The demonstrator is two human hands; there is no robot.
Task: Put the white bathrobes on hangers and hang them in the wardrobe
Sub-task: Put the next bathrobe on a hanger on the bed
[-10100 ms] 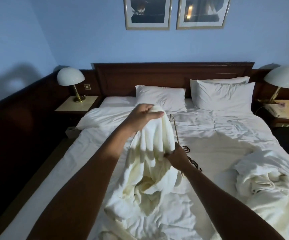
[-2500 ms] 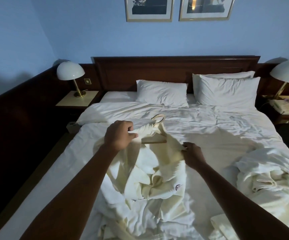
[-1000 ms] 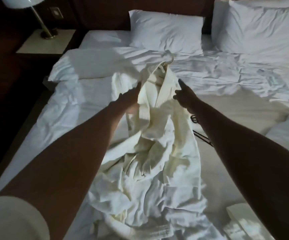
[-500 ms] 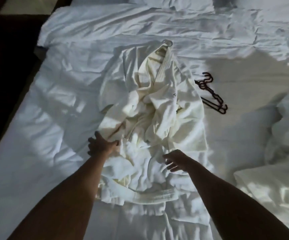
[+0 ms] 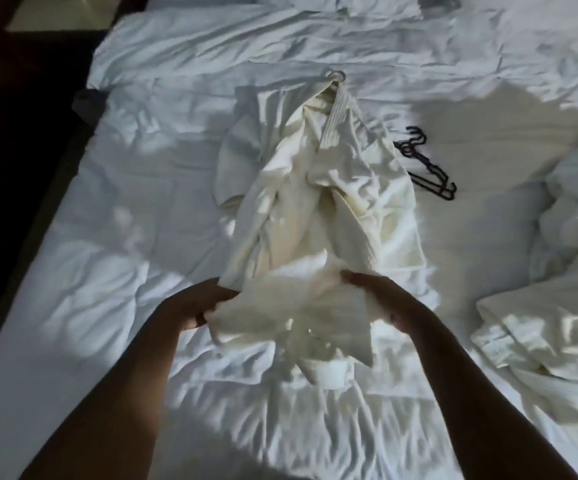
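Observation:
A cream-white bathrobe (image 5: 318, 202) lies lengthwise on the bed, collar away from me. A hanger hook (image 5: 336, 75) pokes out at its collar; the rest of that hanger is hidden inside the cloth. My left hand (image 5: 194, 301) grips the robe's lower part on its left side. On the right side my right hand (image 5: 381, 296) grips the same bunched cloth, lifted a little off the sheet. Dark hangers (image 5: 426, 164) lie on the sheet just right of the robe. A second white bathrobe (image 5: 550, 327) lies crumpled at the right edge.
The bed (image 5: 114, 209) is covered with a rumpled white duvet. The bed's left edge drops to a dark floor (image 5: 13, 150). A nightstand corner (image 5: 55, 15) shows at the top left. Pillows are partly visible along the top edge.
Both hands left the collar, came down the robe and now hold its lower part, gathered up. My view has tilted down onto the bed.

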